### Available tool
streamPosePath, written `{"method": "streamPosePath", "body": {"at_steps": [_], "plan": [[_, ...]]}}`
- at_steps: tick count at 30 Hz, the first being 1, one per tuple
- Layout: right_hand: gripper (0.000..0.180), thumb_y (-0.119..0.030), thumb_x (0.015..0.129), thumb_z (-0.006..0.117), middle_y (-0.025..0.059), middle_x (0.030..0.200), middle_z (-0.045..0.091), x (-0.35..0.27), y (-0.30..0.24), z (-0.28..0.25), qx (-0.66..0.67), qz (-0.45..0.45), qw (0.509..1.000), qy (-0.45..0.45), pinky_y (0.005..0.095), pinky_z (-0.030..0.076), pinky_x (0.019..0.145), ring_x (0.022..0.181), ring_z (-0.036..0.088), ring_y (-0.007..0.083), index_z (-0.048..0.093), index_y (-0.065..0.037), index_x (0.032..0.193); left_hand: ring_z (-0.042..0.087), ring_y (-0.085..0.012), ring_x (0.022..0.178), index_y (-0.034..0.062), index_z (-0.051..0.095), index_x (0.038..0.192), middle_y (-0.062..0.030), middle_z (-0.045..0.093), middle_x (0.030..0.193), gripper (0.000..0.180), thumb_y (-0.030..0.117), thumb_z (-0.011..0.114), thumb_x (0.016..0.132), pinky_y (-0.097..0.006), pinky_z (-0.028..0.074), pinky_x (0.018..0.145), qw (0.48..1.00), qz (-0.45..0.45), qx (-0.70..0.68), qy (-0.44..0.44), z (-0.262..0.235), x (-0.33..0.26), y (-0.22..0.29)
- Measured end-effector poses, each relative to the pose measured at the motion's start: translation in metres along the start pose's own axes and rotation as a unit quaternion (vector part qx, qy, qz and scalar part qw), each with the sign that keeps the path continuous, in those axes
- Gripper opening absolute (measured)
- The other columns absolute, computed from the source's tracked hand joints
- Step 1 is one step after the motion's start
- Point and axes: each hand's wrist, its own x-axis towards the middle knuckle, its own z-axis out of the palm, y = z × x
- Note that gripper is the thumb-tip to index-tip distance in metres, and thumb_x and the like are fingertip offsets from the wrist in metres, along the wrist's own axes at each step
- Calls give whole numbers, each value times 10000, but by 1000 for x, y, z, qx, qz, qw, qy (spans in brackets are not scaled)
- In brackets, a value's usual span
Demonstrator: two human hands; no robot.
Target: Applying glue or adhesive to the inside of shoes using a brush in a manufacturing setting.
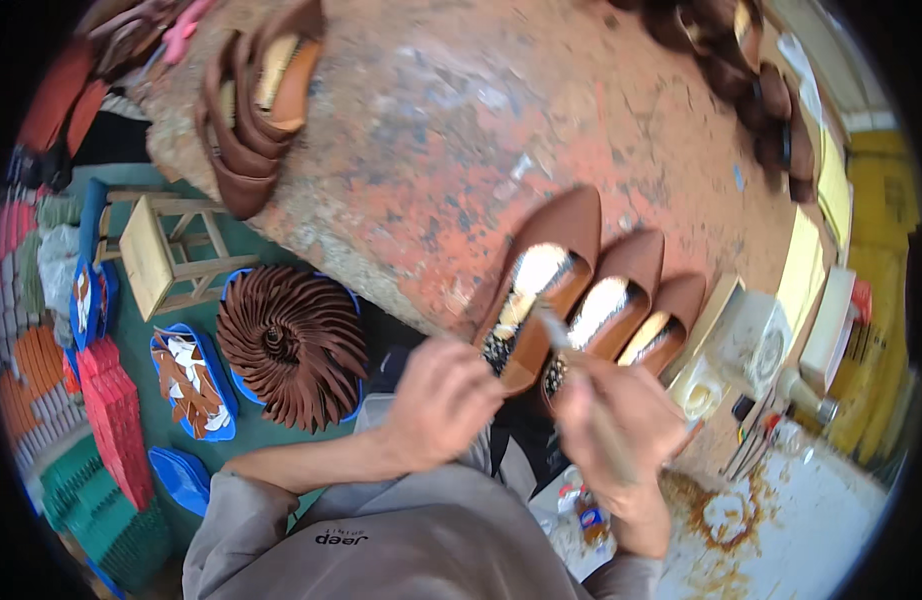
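Three brown pointed shoe uppers stand side by side at the table's near edge, their pale insides dotted with dark glue marks. The nearest-left brown shoe upper (556,235) has its back end against my left hand (446,400), whose fingers are curled on that edge. My right hand (626,420) is closed round a brush (603,425) with a wooden handle. The brush's tip reaches into the opening of this shoe upper. Beside it stand the middle shoe upper (636,255) and the right-hand shoe upper (679,300). Both hands are slightly blurred.
Nested brown uppers (246,150) lie at the table's far left, more brown uppers (771,110) at far right. A glue-stained container (696,390) stands right of my hands. Below left are a wooden stool (171,250), a spiral of brown pieces (291,345) and a blue tray (221,425).
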Motion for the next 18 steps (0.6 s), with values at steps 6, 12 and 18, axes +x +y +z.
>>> {"method": "streamPosePath", "body": {"at_steps": [6, 12, 18], "plan": [[245, -132, 1046, 697, 171, 901, 808, -30, 44, -47, 19, 211, 936, 281, 301, 553, 624, 760, 759, 187, 758, 97, 1110, 564, -263, 1204, 146, 654, 1368, -76, 596, 1201, 555, 391, 746, 879, -464, 485, 861, 982, 111, 60, -142, 46, 29, 63], [310, -204, 1102, 663, 180, 942, 796, -45, 58, -65, -8, 198, 917, 346, 253, 490, 595, 739, 711, 148, 753, 87, 1157, 611, -154, 908, 154, 660, 951, 26, 568, 877, 379, 508, 763, 861, -299, 485, 663, 965, 246, 86, 34, 63, 73, -11], [317, -217, 1106, 654, 192, 964, 801, -64, 67, -79, 1, 225, 911, 345, 258, 510, 597, 805, 755, 171, 753, 75, 1180, 670, -227, 733, 127, 635, 815, -37, 604, 774, 448, 528, 831, 771, -376, 569, 627, 929, 214, 218, 209, -27, 198, -117]]}}
